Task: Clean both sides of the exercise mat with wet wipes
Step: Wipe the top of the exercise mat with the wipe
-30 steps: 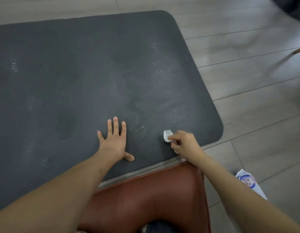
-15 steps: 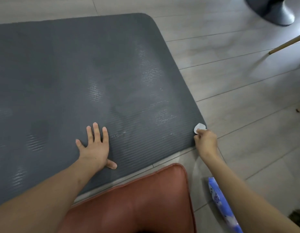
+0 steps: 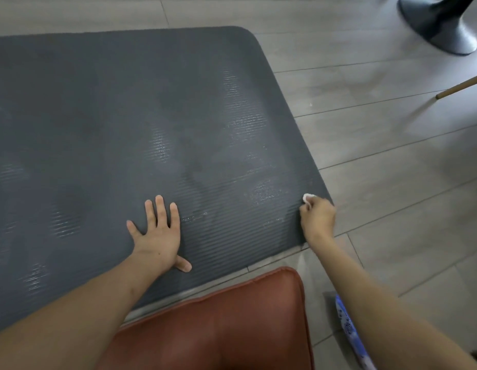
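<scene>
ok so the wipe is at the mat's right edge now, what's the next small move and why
Probably draw the right hand back leftward, wiping the next strip. It pinches the wet wipe right at the edge of the exercise mat, so that stroke has run out, and the left hand lies flat on the mat, pinning it.

A home room — grey plank floor (image 3: 378, 161), a mat (image 3: 125, 116) spread on it, a brown cushion (image 3: 218, 324) and a chair base (image 3: 442, 25).
</scene>
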Action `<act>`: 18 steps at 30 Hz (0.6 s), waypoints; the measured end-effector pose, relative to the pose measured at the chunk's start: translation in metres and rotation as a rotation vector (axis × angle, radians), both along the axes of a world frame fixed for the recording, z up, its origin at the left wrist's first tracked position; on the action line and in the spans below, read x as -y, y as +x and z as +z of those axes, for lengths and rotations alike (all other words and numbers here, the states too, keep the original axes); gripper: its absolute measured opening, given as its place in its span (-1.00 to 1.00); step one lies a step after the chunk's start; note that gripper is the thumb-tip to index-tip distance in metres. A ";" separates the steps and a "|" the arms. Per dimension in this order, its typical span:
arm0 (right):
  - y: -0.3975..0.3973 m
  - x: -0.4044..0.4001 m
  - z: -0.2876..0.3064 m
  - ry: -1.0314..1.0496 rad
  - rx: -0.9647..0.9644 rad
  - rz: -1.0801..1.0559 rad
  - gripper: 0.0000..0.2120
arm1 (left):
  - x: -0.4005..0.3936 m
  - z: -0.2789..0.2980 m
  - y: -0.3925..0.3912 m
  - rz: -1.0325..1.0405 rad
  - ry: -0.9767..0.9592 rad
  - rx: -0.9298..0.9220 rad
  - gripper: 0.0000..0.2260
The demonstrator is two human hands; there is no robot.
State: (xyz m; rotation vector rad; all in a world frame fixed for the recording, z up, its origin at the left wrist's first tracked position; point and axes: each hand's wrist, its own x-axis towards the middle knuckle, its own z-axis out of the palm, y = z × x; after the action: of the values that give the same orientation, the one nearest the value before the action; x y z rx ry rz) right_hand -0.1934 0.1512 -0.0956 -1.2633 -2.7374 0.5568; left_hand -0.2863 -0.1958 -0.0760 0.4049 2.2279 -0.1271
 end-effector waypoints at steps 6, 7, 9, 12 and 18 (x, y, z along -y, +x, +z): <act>-0.008 0.122 -0.014 -0.251 -0.093 0.279 -0.77 | 0.018 0.002 0.005 -0.023 0.115 -0.085 0.34; -0.013 0.152 -0.012 -0.288 -0.106 0.428 -0.81 | 0.026 0.002 0.004 -0.036 0.146 -0.107 0.28; -0.013 0.211 -0.009 -0.306 -0.073 0.750 -0.83 | 0.042 0.005 0.003 -0.077 0.190 -0.149 0.07; -0.012 0.230 -0.006 -0.309 -0.098 0.905 -0.72 | 0.061 0.008 -0.002 -0.083 0.228 -0.302 -0.31; -0.061 0.164 -0.011 -0.185 -0.157 0.401 -0.73 | 0.091 0.000 -0.011 0.021 0.259 -0.459 -0.54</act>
State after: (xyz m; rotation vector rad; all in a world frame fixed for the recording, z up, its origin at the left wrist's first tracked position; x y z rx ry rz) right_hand -0.2549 -0.0128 -0.1067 -0.6552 -2.8628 0.9172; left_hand -0.2976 -0.2869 -0.0760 0.5337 2.7135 0.0916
